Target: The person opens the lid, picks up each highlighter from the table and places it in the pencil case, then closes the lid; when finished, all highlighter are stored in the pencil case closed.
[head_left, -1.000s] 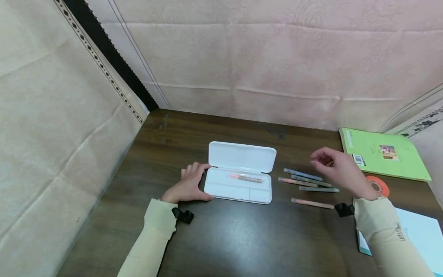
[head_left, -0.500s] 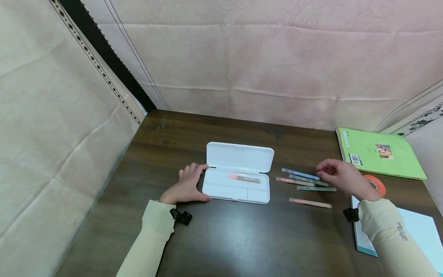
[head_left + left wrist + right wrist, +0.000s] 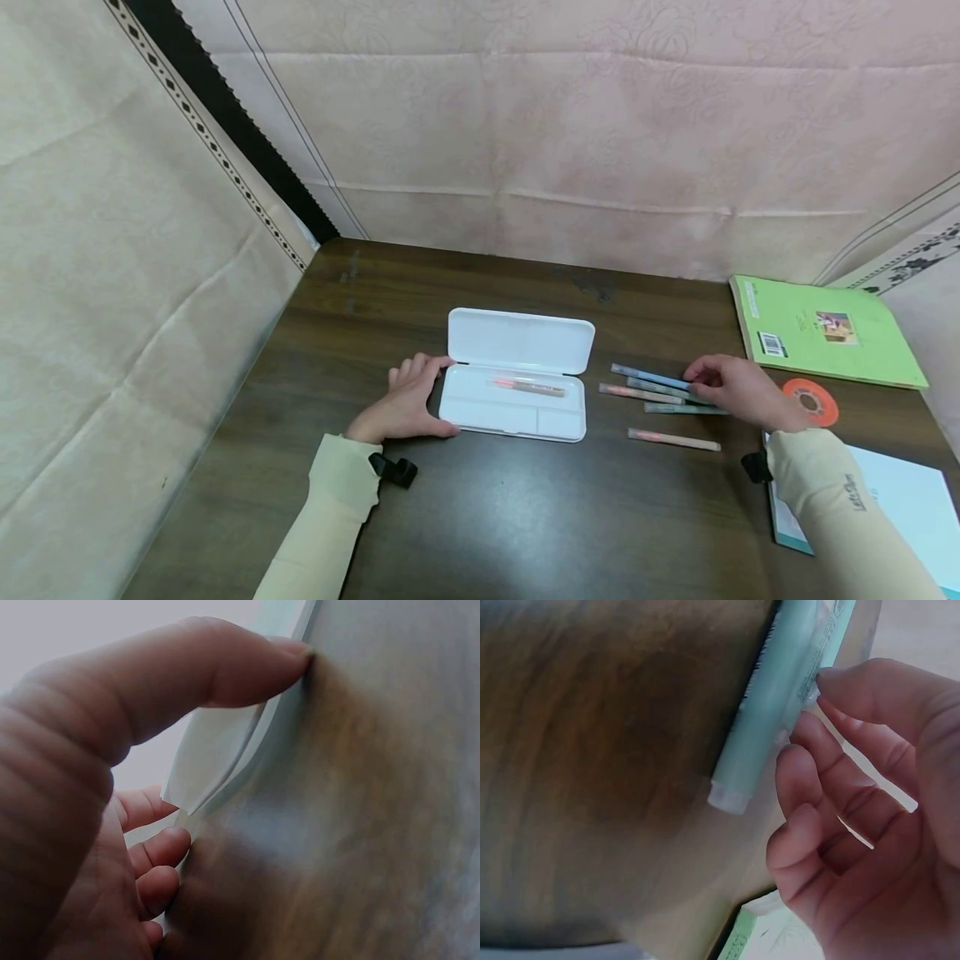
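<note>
The right hand (image 3: 738, 392) has its fingers bent down at the right end of the blue pen (image 3: 648, 376) and the grey-green pen (image 3: 663, 389); whether they pinch either one I cannot tell. From those fingers the blue pen runs out toward nine o'clock, its long axis nearly nine-to-three, the far end tipped slightly toward ten. The right hand is much the nearer. In the same cluster lie a pink pen (image 3: 637, 393) and a teal pen (image 3: 675, 409), with a lone pink-tipped pen (image 3: 673, 439) at eight o'clock.

Farther out at nine o'clock, the open white case (image 3: 480, 408) holds one pen (image 3: 531, 387) in its back compartment. The left hand (image 3: 408, 400) grips the case's left end.

From the right hand, an orange tape roll (image 3: 826, 406) sits at three o'clock, a green book (image 3: 870, 354) at two, a pale blue book (image 3: 892, 483) at four, all on the table (image 3: 517, 525).
</note>
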### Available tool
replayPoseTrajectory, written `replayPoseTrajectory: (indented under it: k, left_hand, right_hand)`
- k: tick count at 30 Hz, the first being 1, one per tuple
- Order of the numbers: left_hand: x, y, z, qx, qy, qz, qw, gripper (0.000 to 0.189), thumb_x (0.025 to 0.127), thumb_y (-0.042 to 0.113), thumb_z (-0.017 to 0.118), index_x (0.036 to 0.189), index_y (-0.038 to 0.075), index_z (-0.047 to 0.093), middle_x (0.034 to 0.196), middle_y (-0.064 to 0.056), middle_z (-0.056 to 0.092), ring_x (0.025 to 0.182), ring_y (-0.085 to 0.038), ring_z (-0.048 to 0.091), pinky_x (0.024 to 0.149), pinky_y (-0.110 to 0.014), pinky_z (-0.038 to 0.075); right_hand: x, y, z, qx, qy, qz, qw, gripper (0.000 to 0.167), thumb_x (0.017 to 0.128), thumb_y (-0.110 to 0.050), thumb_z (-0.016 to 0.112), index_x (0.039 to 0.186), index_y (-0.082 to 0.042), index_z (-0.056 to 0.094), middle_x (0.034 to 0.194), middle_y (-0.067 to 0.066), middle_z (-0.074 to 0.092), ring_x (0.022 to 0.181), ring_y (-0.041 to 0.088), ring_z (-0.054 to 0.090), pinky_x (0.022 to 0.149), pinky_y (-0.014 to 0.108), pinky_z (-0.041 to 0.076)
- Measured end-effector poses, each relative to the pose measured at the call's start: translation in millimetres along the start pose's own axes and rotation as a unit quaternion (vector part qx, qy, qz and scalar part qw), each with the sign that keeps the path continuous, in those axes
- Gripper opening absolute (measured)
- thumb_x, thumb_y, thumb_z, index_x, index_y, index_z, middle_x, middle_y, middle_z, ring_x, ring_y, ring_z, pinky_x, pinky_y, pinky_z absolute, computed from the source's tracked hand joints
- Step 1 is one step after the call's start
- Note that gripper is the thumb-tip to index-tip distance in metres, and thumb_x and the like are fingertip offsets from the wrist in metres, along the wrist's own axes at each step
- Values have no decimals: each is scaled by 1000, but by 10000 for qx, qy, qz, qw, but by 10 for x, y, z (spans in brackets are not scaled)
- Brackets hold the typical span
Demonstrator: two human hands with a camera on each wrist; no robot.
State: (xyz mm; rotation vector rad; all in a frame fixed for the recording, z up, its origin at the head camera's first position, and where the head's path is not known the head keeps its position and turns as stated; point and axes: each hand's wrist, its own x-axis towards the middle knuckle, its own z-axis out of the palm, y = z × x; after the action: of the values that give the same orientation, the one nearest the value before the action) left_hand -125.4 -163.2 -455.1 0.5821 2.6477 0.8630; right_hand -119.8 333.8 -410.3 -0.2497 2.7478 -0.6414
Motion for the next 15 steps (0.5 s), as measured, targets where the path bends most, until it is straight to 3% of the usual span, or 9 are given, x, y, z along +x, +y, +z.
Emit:
replayPoseTrajectory:
  k: [7, 15]
  left_hand:
    - [-4, -6, 6, -50, 17, 23, 10000, 97, 67, 47, 85, 146, 17, 36, 124, -8, 43, 107, -23, 34, 87, -42, 20]
    - [-6, 12, -8, -36, -7, 17, 10000, 97, 68, 46, 85, 145, 17, 36, 124, -9, 43, 107, -24, 34, 87, -42, 20]
  right_hand:
    - [82, 11, 30, -131, 104, -294, 9994, 11, 90, -9, 66, 101, -8, 68, 90, 3, 66, 77, 16, 55, 65, 28, 48]
    - [122, 43, 41, -108, 51, -337, 9994, 11, 89, -8, 67, 100, -7, 67, 88, 3, 64, 77, 17, 54, 63, 27, 47]
